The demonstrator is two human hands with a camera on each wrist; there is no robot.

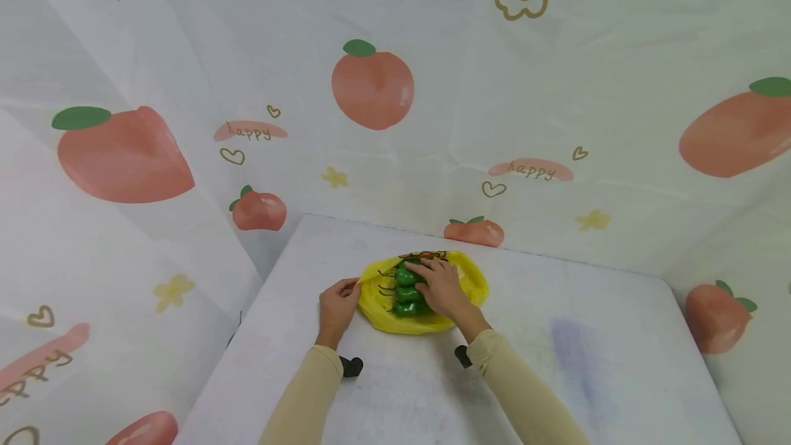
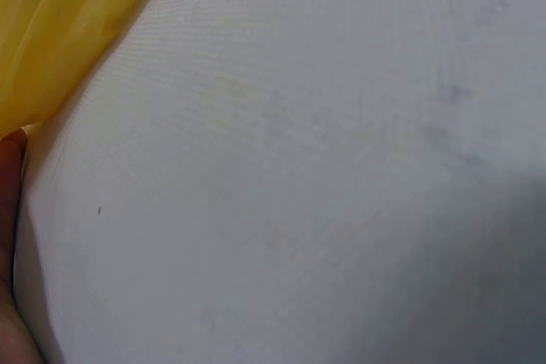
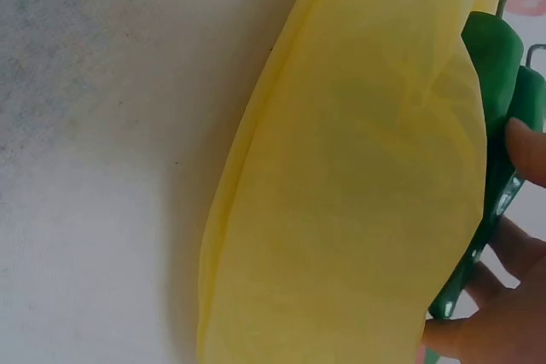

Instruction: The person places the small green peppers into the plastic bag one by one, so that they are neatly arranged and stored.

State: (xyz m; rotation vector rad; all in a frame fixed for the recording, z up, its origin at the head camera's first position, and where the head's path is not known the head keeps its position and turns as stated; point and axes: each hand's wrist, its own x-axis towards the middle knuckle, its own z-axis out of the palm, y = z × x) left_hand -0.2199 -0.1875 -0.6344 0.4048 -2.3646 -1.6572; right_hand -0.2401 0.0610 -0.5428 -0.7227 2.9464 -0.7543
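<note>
A yellow plastic bag lies spread on the table, its mouth facing up. Several glossy green peppers with thin curved stems lie side by side in it. At the bag's left edge, my left hand pinches the rim between thumb and fingers. My right hand reaches over the bag's right side and grips a green pepper. In the right wrist view, its thumb and fingers lie around the peppers, partly behind the yellow plastic. Brown and orange items show at the bag's far edge.
The white table bears a faint purple stain on the right. A white curtain printed with peaches stands close behind the table and along both sides. Black wrist-camera parts sit under the wrists.
</note>
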